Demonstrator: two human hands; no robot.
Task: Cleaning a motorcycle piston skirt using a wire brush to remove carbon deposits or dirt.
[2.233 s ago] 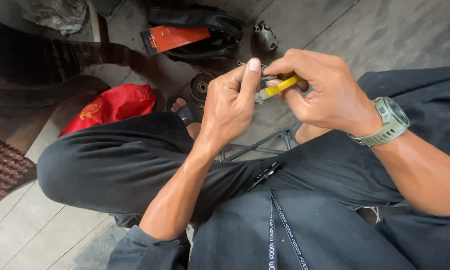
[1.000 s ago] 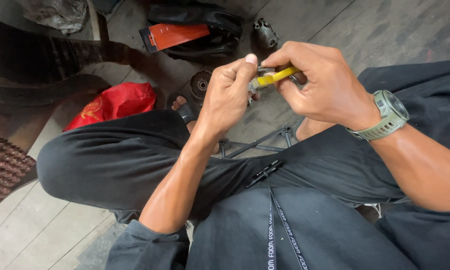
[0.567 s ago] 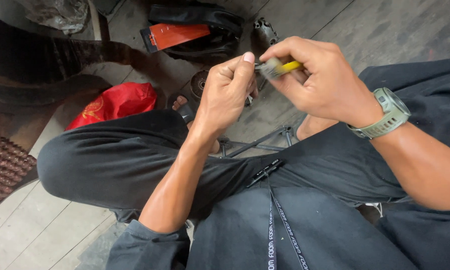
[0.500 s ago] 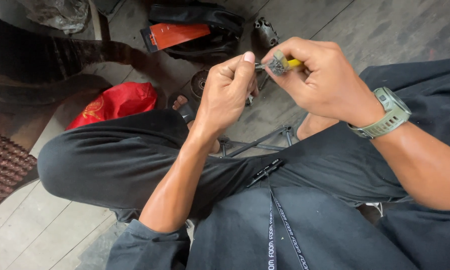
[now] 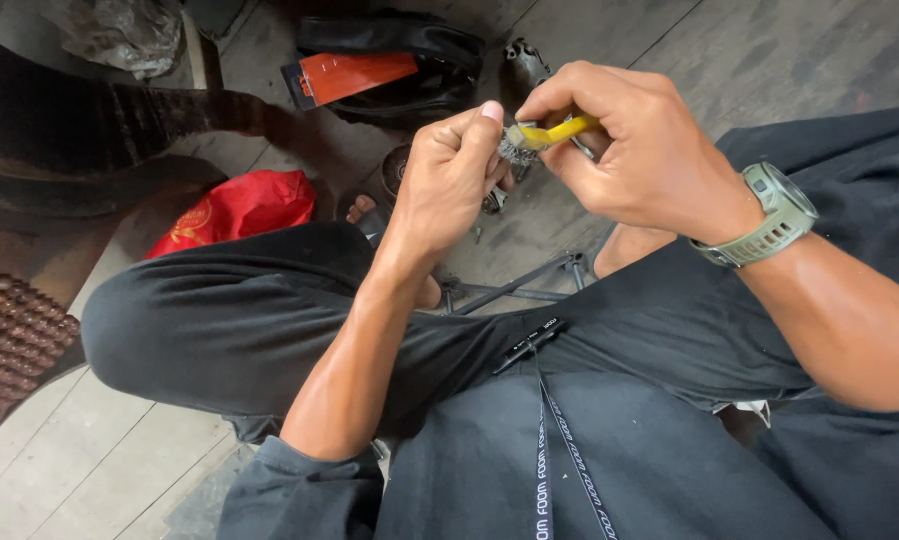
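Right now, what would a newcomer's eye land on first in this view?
Probably the two hands meeting at top centre: the right hand pinches a small yellow-handled brush against something tiny held in the left hand, too hidden to identify. Next, the red bag on the floor at left, and the green wristwatch on the right wrist.

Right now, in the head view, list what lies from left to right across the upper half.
Brown studded mat → red bag → orange-and-black tool → left hand → yellow-handled brush → right hand → green wristwatch.
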